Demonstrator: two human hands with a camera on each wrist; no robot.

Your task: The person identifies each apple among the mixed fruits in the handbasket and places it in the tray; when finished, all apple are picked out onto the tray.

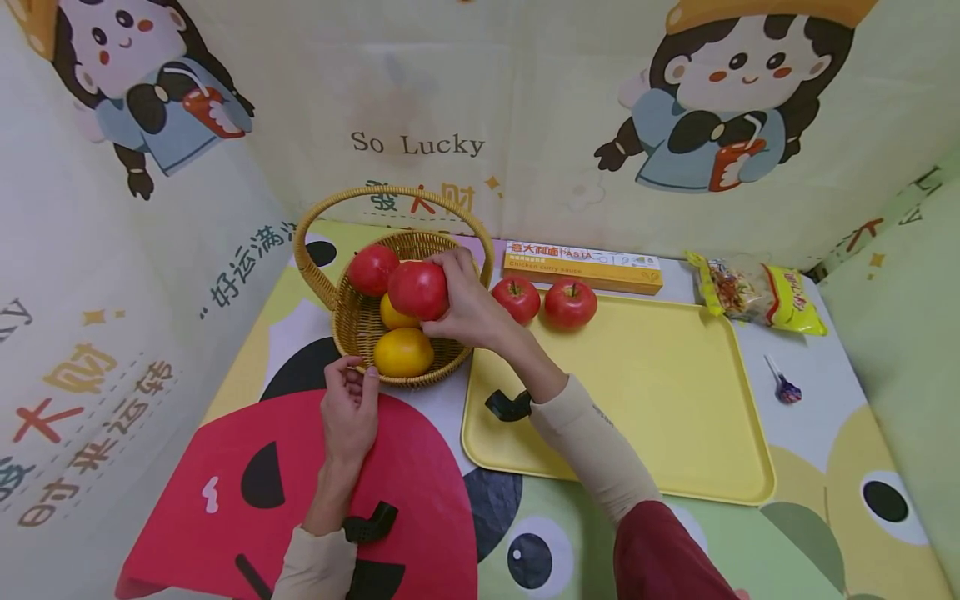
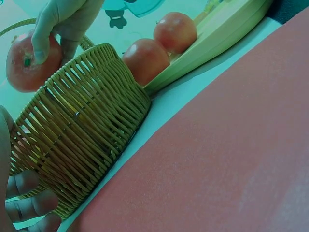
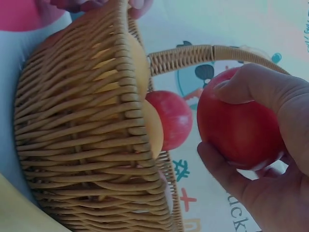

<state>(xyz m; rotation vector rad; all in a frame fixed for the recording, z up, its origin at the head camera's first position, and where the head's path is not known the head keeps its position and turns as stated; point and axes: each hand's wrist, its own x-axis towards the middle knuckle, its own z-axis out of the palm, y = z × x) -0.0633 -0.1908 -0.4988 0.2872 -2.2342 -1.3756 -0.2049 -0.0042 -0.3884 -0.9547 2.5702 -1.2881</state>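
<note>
My right hand [image 1: 461,304] grips a red apple [image 1: 417,290] above the wicker basket [image 1: 363,329]; the thumb and fingers wrap its sides in the right wrist view. Another red apple [image 1: 373,269] lies inside the basket with two yellow-orange fruits [image 1: 403,352], one partly hidden under the held apple. My left hand [image 1: 350,412] is at the basket's near rim, pinching it, with its other fingers [image 2: 31,208] loosely bent outside the wickerwork. Two more red apples [image 1: 570,304] sit side by side at the far left of the yellow tray [image 1: 637,400].
A pasta box [image 1: 582,268] lies behind the tray, by the back wall. To its right are a yellow snack bag [image 1: 761,293] and a wrapped lollipop [image 1: 786,389]. The basket's tall handle [image 1: 390,192] arches over its far side.
</note>
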